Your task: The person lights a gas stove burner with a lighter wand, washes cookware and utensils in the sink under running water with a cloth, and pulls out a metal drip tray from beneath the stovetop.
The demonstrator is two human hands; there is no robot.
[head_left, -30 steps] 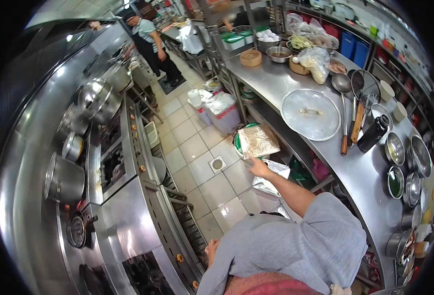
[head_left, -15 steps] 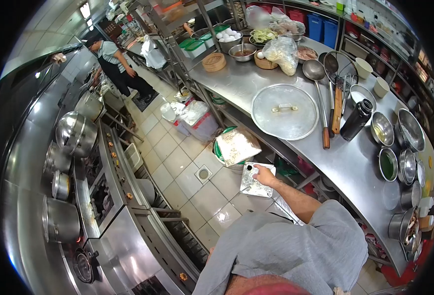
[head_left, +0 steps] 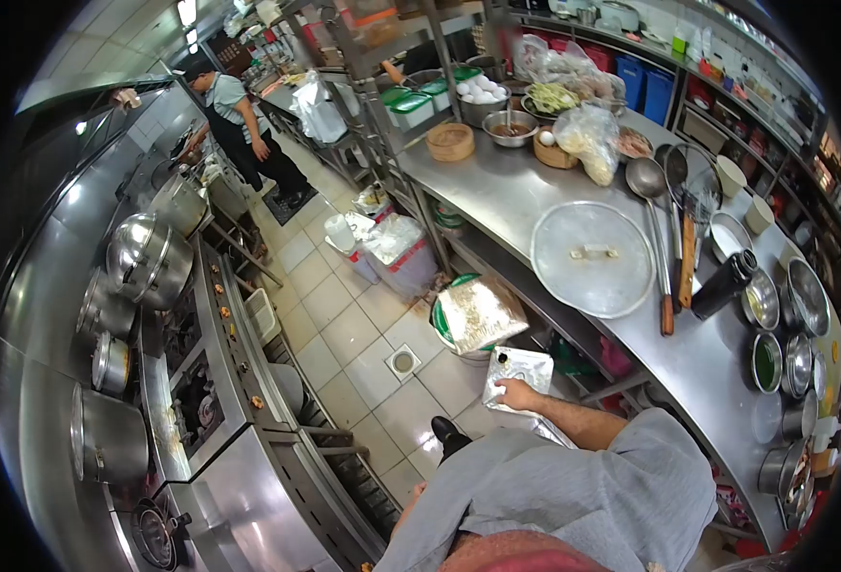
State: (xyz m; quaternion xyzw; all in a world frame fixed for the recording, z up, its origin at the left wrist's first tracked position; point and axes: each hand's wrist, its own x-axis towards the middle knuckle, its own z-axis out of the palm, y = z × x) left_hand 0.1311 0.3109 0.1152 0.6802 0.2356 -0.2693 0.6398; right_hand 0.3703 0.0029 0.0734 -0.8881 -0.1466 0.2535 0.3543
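My right hand [head_left: 516, 394] is at the top of a silver square tin [head_left: 533, 364] with a dark round opening, standing on the floor. Its fingers are curled together against the tin, seemingly round a handle mostly hidden beneath them. Just behind the tin, a green-rimmed bucket [head_left: 441, 324] carries a flat, stained, foil-like cover [head_left: 482, 313]. Only a sliver of my left hand [head_left: 419, 492] shows beside the grey shirt, low in the view; its fingers are hidden.
Right, a steel table [head_left: 497, 205] holds a large lid [head_left: 594, 255], ladles, a black bottle [head_left: 724, 284] and bowls. Stoves [head_left: 196, 391] with pots line the left. Lidded bins [head_left: 397, 253] stand ahead. Another person [head_left: 239, 129] stands at the far stove. A black shoe [head_left: 449, 434] is below.
My right hand has gone from the covered bucket to the silver tin, then slid across its top towards me. The view has shifted. A black shoe has come into sight.
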